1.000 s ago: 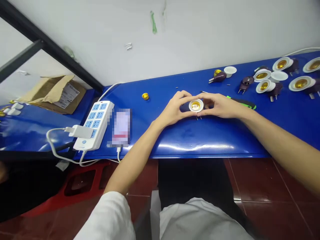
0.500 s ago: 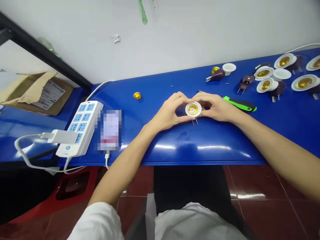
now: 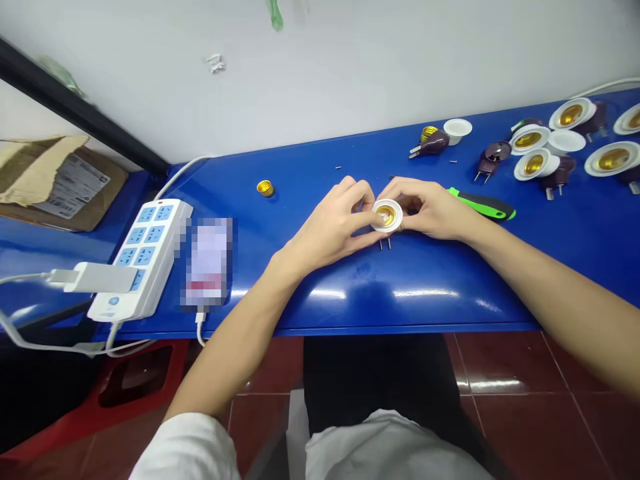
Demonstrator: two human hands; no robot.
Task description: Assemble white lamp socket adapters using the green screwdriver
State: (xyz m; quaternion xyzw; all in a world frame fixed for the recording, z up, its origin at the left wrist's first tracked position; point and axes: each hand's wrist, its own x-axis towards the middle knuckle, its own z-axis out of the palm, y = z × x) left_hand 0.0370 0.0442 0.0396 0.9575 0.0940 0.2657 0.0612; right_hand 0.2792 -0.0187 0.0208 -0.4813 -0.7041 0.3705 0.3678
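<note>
Both hands hold one lamp socket (image 3: 391, 223), which has a white rim, a gold threaded inside and two plug pins pointing down toward me. My left hand (image 3: 345, 220) grips its left side, with a fingertip at the gold opening. On the other side, my right hand (image 3: 425, 208) has its fingers closed round the socket's body, which they mostly hide. Beside my right hand lies a black and green screwdriver handle (image 3: 487, 205). A loose gold threaded shell (image 3: 265, 189) rests on the blue table (image 3: 310, 190) to the left.
Several sockets with white rims (image 3: 533, 165) stand at the right. A brown plug part (image 3: 433, 145) and a white ring (image 3: 457, 129) lie at the back. On the left are a power strip (image 3: 145, 253), a blurred phone (image 3: 207, 263) and a cardboard box (image 3: 65, 183).
A finger of my left hand has moved from the socket's outer edge into its gold opening. The view has shifted slightly, and the table's left-hand objects appear further left.
</note>
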